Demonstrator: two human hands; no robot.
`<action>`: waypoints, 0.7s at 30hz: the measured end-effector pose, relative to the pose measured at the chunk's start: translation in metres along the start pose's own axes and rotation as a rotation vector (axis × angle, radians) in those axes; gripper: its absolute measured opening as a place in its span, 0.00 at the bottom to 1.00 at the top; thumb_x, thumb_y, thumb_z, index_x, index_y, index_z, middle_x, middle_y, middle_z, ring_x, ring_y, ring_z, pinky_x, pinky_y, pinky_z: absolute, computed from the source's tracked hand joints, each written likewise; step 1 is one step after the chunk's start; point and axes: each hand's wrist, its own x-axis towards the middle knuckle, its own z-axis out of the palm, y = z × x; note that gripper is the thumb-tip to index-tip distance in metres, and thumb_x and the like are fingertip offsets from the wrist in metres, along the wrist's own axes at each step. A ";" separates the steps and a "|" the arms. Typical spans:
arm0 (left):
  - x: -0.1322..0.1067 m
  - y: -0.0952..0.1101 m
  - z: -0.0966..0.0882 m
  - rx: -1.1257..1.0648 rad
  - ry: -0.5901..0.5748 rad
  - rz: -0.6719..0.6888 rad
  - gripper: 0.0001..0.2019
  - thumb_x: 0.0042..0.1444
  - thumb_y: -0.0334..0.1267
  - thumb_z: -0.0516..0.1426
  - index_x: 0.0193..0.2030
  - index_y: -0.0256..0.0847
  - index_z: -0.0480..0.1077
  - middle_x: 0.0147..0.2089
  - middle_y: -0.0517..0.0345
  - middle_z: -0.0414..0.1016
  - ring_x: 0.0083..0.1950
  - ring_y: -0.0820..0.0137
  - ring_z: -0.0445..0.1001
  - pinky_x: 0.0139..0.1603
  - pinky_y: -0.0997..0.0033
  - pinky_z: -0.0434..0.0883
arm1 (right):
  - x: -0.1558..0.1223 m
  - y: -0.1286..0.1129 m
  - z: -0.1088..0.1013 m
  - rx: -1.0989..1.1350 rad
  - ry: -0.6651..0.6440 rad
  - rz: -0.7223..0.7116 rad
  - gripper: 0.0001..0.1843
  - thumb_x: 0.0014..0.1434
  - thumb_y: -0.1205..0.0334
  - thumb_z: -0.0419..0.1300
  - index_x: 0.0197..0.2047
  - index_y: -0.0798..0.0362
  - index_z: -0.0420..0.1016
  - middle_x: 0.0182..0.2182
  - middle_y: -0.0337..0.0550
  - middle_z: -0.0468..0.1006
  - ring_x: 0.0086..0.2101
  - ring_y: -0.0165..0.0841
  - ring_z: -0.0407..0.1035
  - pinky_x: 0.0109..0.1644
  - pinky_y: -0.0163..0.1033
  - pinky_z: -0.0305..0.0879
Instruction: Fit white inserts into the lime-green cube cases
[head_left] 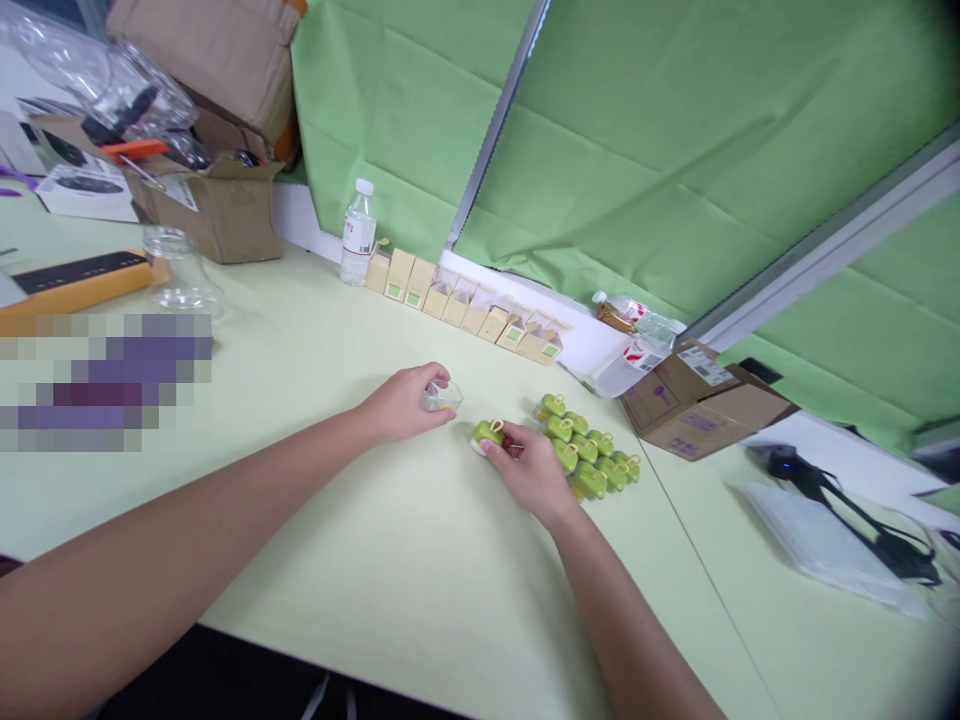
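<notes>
Between the thumb and fingers of my left hand (409,402) is a small clear plastic cup (444,397), held just above the pale table (420,560). My right hand (534,470) pinches a small green case (487,433) with a yellow loop on top and a white underside. The cup and the case are close together but apart. Right behind my right hand, several matching green cases (589,448) with yellow loops stand in a tight cluster; my hand hides part of the group.
A row of small beige boxes (457,303) lines the table's back, beside an upright water bottle (358,235). More bottles (634,365) and a cardboard box (694,400) are at right. At left are a glass jar (176,270) and a filled carton (232,210).
</notes>
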 end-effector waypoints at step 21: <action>-0.014 0.024 0.005 0.041 -0.161 0.174 0.19 0.50 0.41 0.61 0.50 0.44 0.68 0.50 0.55 0.76 0.47 0.62 0.75 0.48 0.64 0.71 | -0.015 -0.024 -0.020 0.634 -0.069 0.196 0.18 0.51 0.48 0.70 0.39 0.51 0.79 0.40 0.44 0.80 0.41 0.36 0.72 0.44 0.39 0.67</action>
